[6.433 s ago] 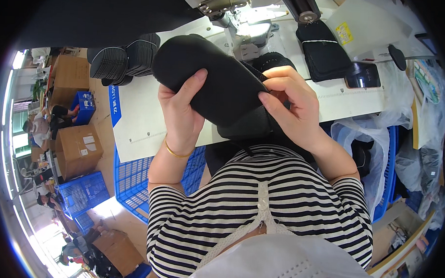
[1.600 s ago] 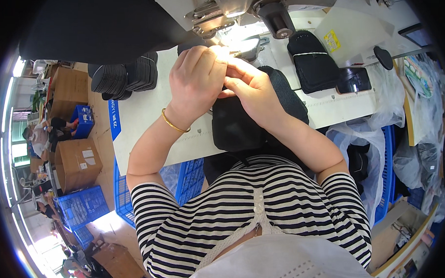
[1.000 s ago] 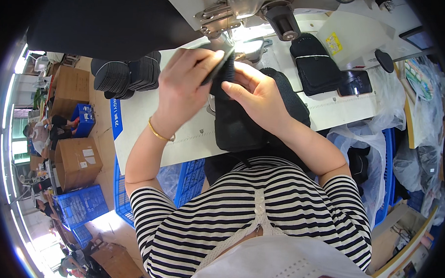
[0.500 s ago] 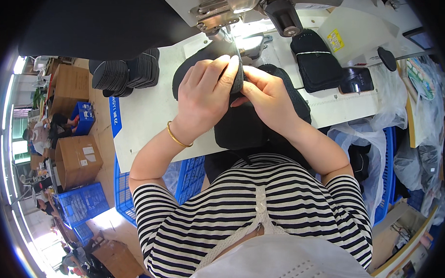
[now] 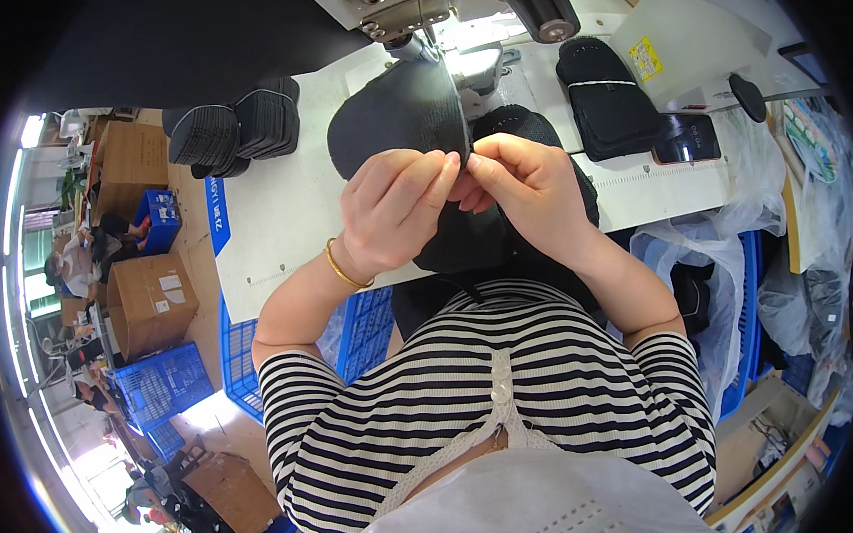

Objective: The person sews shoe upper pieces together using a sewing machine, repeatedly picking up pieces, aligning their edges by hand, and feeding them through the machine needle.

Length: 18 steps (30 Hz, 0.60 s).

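Note:
A black fabric piece with a rounded outline [image 5: 385, 119] lies under the sewing machine's needle area [image 5: 417, 48], its far end beneath the machine. My left hand [image 5: 396, 204] pinches its near edge between thumb and fingers. Close beside it, my right hand [image 5: 532, 190] pinches the same edge at the right corner, thumb against forefinger. Below and behind my hands lie more black pieces, one with a mesh surface [image 5: 518, 124]; their lower parts are partly covered by my right hand and wrist.
Two banded stacks of black pieces [image 5: 204, 137] stand at the table's left. On the right are a tied black bundle [image 5: 612, 113] and a phone [image 5: 686, 139]. Blue crates [image 5: 240, 354] flank me below the white tabletop [image 5: 268, 228], with clear plastic bags [image 5: 718, 248] at the right.
Both hands have shifted down toward me along the fabric piece, uncovering more of its surface. The fingertips now meet at its near edge. The whole view has tilted slightly.

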Each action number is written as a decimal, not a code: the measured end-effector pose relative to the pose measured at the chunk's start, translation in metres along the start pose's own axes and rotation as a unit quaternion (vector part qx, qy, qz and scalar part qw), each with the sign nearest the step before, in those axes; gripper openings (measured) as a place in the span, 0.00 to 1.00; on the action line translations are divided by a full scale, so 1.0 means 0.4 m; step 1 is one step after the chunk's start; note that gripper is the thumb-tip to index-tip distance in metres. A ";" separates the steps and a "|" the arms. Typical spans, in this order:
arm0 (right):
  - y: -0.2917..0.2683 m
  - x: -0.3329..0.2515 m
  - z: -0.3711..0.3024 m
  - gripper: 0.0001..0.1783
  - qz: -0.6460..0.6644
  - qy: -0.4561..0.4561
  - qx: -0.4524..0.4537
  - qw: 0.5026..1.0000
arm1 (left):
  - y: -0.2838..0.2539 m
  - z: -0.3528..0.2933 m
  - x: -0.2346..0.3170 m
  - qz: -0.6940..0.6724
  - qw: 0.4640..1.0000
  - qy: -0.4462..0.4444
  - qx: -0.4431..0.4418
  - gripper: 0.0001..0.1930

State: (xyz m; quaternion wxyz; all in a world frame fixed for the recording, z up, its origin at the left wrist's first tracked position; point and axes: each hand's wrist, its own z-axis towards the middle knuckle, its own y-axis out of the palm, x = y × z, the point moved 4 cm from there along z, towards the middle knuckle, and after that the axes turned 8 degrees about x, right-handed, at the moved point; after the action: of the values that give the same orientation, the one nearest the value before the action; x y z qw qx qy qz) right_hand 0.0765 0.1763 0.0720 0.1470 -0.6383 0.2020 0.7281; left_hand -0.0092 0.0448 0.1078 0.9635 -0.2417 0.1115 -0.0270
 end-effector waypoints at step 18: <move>0.001 -0.012 0.007 0.11 -0.022 -0.045 0.046 0.998 | 0.010 -0.022 -0.010 0.075 0.997 0.022 -0.006 0.13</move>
State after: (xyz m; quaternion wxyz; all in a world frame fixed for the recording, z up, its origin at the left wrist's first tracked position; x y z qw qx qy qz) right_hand 0.0745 0.1773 0.0772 0.2010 -0.6017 0.2140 0.7428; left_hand -0.0150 0.0448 0.0991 0.9586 -0.2382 0.1504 0.0409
